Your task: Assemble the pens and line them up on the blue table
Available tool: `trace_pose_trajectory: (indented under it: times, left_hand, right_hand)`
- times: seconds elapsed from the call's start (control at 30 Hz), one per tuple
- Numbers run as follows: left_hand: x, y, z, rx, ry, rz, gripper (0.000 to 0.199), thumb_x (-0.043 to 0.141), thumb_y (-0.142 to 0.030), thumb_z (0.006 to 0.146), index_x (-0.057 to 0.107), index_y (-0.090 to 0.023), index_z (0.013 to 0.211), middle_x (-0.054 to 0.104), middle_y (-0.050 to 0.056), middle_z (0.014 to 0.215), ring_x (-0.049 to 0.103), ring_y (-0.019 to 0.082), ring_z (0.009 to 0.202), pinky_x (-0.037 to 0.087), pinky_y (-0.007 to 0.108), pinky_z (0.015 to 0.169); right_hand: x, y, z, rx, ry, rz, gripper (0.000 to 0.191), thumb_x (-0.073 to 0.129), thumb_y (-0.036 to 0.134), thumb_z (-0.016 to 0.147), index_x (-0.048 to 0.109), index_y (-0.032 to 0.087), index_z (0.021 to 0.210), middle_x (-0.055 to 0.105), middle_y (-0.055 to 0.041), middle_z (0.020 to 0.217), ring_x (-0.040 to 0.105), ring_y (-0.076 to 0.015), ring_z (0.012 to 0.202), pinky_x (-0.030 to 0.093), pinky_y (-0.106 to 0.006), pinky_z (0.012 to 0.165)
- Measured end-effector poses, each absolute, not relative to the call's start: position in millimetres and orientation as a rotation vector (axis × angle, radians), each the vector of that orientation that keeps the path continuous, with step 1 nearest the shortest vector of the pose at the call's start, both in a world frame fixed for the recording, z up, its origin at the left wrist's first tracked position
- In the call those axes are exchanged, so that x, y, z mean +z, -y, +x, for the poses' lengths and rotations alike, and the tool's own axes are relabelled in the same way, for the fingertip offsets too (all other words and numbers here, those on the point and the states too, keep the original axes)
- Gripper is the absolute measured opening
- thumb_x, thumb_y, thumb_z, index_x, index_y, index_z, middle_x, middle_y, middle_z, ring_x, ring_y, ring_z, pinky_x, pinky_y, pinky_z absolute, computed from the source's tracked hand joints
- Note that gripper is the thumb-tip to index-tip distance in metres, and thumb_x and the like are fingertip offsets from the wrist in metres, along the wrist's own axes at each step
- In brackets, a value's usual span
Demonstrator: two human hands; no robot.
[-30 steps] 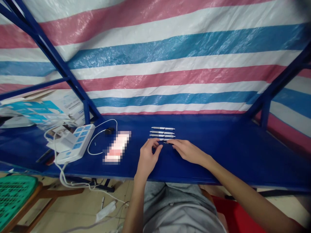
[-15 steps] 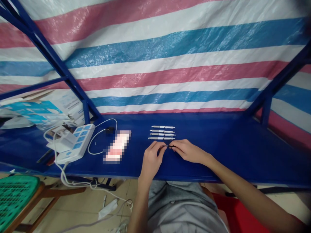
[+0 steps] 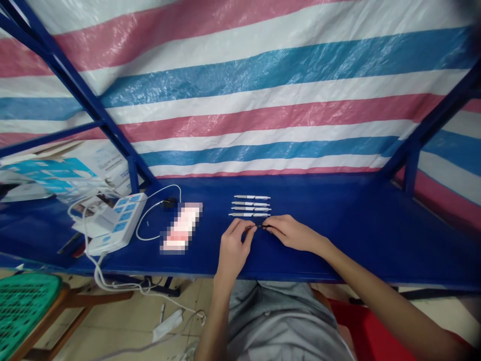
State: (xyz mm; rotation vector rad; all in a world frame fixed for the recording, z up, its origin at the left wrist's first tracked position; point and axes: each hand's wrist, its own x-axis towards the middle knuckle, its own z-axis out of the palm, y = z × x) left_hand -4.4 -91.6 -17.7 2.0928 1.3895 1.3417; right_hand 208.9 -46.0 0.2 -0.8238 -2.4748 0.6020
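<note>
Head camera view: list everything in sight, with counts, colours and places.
pens: 4, white and silver, parallel row on the table
table: 1, blue, across the view
small dark piece: 1, black, between the hands
power strip: 1, white, left on the table
cable: 1, white, looped beside the power strip
pixelated object: 1, pinkish white, left of the hands
striped tarp: 1, pink, white and blue, behind the table
green basket: 1, green, lower left
left hand: 1, at the piece's left end
right hand: 1, at its right end

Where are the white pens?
In the head view, four white pens lie in a row on the blue table, just beyond the left hand and right hand.
</note>
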Motion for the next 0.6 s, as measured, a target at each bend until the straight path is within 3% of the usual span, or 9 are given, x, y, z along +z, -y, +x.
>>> trace_pose_trajectory:
  times: [0.6]
  left_hand:
    - [-14.9,92.2,-4.4,1.382,-1.483,2.065,0.017,0.055,-0.028,0.100,0.069,-0.021,0.092,0.065,0.001,0.081,0.062,0.015,0.072,0.050,0.026,0.070]
  right_hand:
    - [-0.3,45.6,211.4,0.546,2.390,-0.892,0.025,0.042,0.020,0.106,0.066,0.019,0.113,0.073,-0.0096,0.107,0.070,-0.0229,0.095,0.053,-0.034,0.083]
